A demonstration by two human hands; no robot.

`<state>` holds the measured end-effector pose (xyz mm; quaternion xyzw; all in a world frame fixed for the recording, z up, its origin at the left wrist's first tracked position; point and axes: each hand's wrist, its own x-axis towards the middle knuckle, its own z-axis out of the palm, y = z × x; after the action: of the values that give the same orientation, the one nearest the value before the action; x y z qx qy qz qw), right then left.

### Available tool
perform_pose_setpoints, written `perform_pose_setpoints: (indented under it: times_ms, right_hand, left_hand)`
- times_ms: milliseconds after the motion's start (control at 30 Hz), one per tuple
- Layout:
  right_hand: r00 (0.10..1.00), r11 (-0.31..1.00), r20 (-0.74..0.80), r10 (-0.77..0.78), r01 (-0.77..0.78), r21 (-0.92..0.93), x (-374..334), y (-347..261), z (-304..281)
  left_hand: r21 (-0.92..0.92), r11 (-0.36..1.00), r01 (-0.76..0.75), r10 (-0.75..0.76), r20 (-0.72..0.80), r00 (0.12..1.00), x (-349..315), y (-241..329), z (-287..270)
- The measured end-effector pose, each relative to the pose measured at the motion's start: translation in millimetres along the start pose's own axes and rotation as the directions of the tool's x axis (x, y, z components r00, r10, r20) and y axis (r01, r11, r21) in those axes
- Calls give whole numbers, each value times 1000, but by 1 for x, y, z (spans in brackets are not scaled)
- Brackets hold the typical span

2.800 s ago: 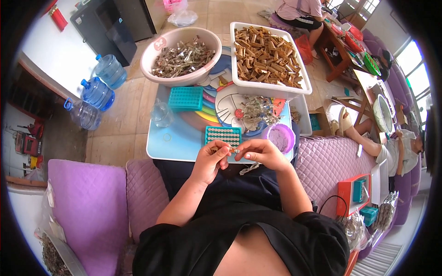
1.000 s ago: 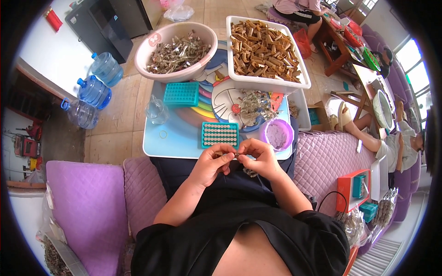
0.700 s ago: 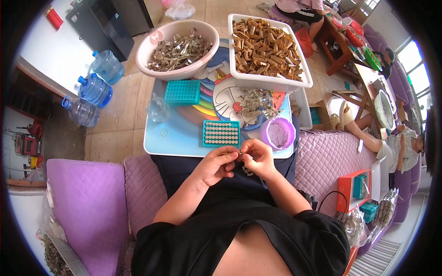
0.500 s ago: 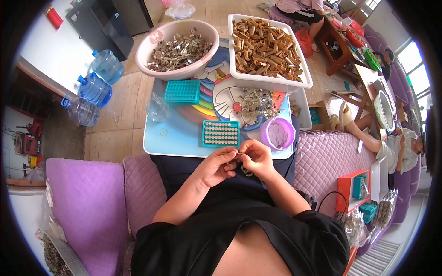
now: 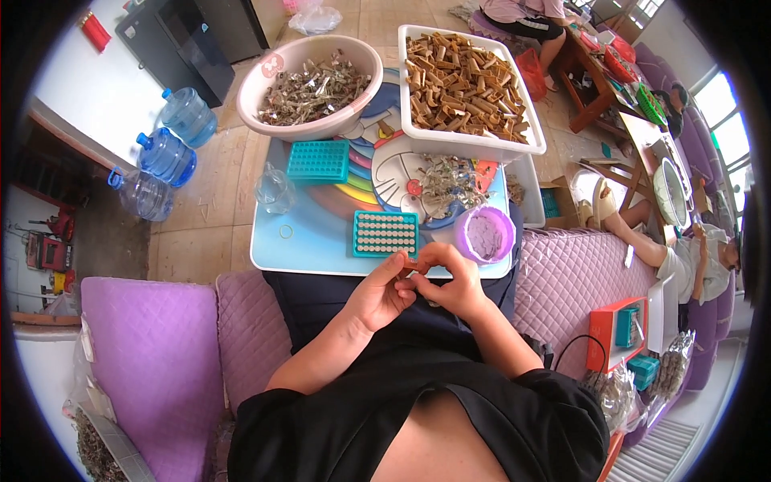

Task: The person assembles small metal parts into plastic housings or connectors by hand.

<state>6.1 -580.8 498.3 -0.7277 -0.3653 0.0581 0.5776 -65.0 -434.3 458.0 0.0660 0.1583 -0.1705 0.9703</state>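
Observation:
My left hand (image 5: 381,291) and my right hand (image 5: 450,278) meet just off the table's near edge. The fingertips of both are pinched together around something small, mostly hidden by the fingers and too small to name. Right beyond them stands a teal rack (image 5: 385,234) filled with rows of round whitish pieces. To the right of that rack is a purple tub (image 5: 511,234) with pale stuff inside. A loose heap of small shiny, tangled pieces (image 5: 451,183) lies behind the tub. Another teal rack (image 5: 318,161), its holes showing, rests farther back on the left.
At the table's back stand a pink basin (image 5: 255,112) of shiny scraps and a white bin (image 5: 474,145) of brown curved pieces. A clear plastic vessel (image 5: 275,191) and a thin ring (image 5: 286,231) are on the left. Two other people sit at the right.
My right hand's fingers have curled and shifted slightly against the left fingertips. A dark beaded-looking bit under the right hand is now mostly hidden. The racks and tub have stayed put.

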Motion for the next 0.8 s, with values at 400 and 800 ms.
perform_pose_setpoints:
  times_ms: [400, 800]
  right_hand:
    - [913, 746, 172, 369, -402, 531, 0, 1, -6]
    - [874, 848, 360, 327, -439, 296, 3, -7, -5]
  left_hand:
    - [431, 762, -483, 422, 234, 876, -12, 5, 10]
    - [771, 325, -548, 397, 415, 819, -19, 10, -1]
